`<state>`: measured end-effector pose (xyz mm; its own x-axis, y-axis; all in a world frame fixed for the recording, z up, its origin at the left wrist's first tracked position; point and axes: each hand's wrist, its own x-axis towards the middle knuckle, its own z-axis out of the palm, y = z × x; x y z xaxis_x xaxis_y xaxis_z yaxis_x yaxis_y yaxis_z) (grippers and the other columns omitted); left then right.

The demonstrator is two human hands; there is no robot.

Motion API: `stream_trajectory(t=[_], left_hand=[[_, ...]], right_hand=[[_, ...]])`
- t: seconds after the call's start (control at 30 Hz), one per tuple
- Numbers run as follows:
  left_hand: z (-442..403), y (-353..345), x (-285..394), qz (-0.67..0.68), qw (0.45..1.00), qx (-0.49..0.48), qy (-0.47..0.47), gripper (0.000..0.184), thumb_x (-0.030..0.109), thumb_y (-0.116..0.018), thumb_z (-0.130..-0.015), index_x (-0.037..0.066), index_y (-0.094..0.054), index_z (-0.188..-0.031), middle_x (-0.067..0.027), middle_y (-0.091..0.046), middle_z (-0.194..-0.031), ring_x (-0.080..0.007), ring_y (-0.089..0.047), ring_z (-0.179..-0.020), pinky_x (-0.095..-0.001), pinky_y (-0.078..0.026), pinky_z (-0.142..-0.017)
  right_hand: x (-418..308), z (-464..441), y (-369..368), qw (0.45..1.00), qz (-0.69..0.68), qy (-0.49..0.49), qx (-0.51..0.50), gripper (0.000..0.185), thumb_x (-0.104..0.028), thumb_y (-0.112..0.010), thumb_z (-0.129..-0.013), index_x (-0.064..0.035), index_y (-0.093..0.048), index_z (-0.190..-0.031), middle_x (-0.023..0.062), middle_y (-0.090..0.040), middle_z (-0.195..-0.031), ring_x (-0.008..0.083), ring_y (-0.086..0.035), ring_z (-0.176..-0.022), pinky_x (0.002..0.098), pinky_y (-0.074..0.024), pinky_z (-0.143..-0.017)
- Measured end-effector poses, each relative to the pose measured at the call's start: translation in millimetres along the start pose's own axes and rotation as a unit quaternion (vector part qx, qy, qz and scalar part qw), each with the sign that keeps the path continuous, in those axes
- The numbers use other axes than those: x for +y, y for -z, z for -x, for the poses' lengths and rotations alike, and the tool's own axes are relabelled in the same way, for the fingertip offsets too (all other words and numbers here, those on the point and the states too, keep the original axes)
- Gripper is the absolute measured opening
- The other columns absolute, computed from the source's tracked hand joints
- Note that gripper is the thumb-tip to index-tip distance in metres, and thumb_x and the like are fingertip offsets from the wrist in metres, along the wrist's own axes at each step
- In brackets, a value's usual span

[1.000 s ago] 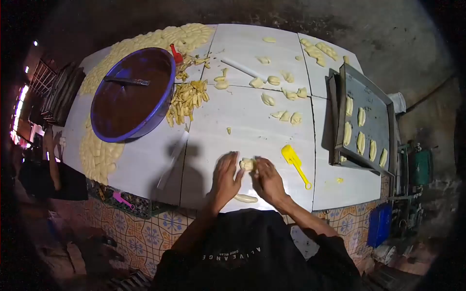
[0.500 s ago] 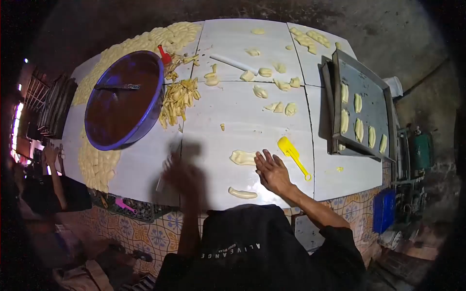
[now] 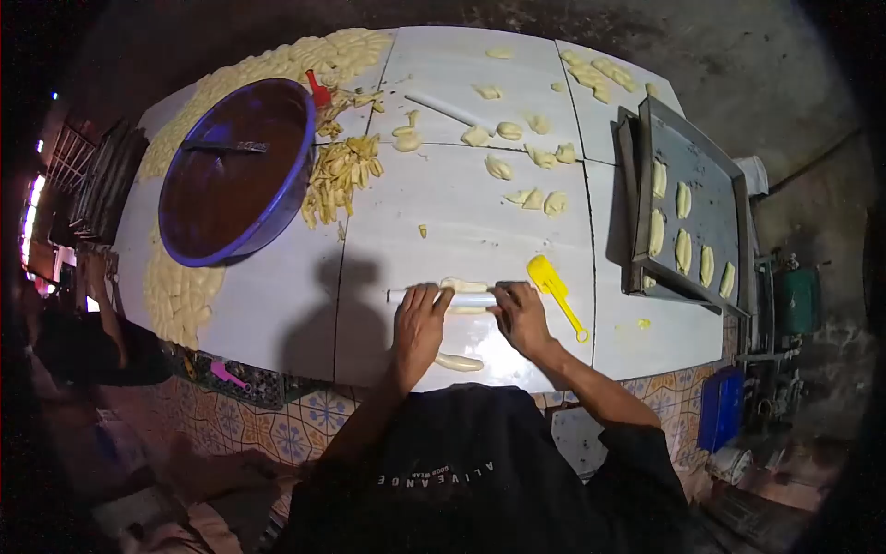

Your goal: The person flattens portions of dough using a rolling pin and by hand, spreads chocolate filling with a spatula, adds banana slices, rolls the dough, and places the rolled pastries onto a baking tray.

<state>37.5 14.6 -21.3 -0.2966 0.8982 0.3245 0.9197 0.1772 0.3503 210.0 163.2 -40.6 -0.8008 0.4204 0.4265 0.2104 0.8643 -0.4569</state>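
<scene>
Across the middle of the white table lies a white rolling pin, pressed over a flattened piece of dough. My left hand has its fingers curled over the left part of the pin. On the right part, my right hand grips it the same way. Nearer to my body rests a thin dough strip, touched by neither hand. Just right of my right hand is a yellow scoop with a long handle.
A blue basin of brown filling stands left, beside peeled banana-like pieces and many dough pieces. Small dough lumps and another white rod lie farther back. Filled metal trays sit right. Another person's arm shows far left.
My left hand has come in from the left with the rolling pin, which now lies over the dough. My right hand has gone from touching the dough to gripping the pin.
</scene>
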Motion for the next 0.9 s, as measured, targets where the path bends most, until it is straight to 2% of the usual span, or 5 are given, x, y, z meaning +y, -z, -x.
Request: stream_trajectory(t=[0.23,0.37,0.7,0.83,0.9], left_hand=[[45.0,4.3,-5.5,0.061,0.998,0.024,0.012,0.034,0.015,-0.069,-0.083,0.003,-0.069,-0.116,-0.0105,-0.065,-0.113,-0.0285,-0.059,-0.110,-0.0549,-0.037,-0.108],[-18.1,-8.3,-0.7,-0.165,0.984,-0.013,0.063,0.059,0.035,-0.060,-0.095,0.007,-0.050,-0.146,-0.0164,-0.043,-0.154,-0.0389,-0.037,-0.143,-0.0692,-0.022,-0.112],[-159.0,-61.0,-61.0,-0.183,0.973,0.079,0.112,0.063,0.040,-0.041,-0.105,0.015,-0.025,-0.160,-0.0203,-0.016,-0.166,-0.0460,-0.015,-0.151,-0.0759,-0.013,-0.110],[-160.6,-33.5,-50.4,-0.019,0.980,0.179,0.083,0.072,0.040,-0.053,-0.099,0.006,-0.026,-0.157,-0.0238,-0.035,-0.158,-0.0448,-0.026,-0.147,-0.0658,-0.022,-0.113],[-141.1,-24.0,-45.6,0.106,0.990,0.061,-0.075,0.075,0.035,-0.065,-0.092,0.003,-0.035,-0.152,-0.0231,-0.059,-0.132,-0.0426,-0.059,-0.113,-0.0518,-0.043,-0.101]], right_hand=[[-9.8,29.0,17.0,0.996,-0.054,-0.019,-0.065,0.033,-0.019,-0.074,-0.083,-0.0070,-0.069,-0.114,0.0105,-0.063,-0.107,0.0302,-0.058,-0.098,0.0436,-0.0453,-0.080],[4.1,-8.9,-9.5,0.989,0.078,-0.113,-0.052,0.035,-0.030,-0.066,-0.092,-0.0140,-0.069,-0.123,0.0133,-0.056,-0.124,0.0316,-0.051,-0.112,0.0463,-0.0408,-0.088],[41.9,-90.9,-4.8,0.970,0.148,-0.192,0.029,0.028,-0.033,-0.062,-0.095,-0.0176,-0.072,-0.117,0.0232,-0.051,-0.130,0.0379,-0.045,-0.121,0.0520,-0.0392,-0.092],[67.4,-78.5,25.4,0.967,0.025,-0.235,0.096,0.035,-0.032,-0.064,-0.096,-0.0064,-0.070,-0.118,0.0269,-0.054,-0.128,0.0420,-0.049,-0.120,0.0500,-0.0454,-0.094],[67.8,-51.4,56.7,0.968,0.042,-0.241,0.051,0.035,-0.022,-0.065,-0.090,0.0057,-0.071,-0.111,0.0278,-0.060,-0.119,0.0411,-0.059,-0.108,0.0430,-0.0499,-0.095]])
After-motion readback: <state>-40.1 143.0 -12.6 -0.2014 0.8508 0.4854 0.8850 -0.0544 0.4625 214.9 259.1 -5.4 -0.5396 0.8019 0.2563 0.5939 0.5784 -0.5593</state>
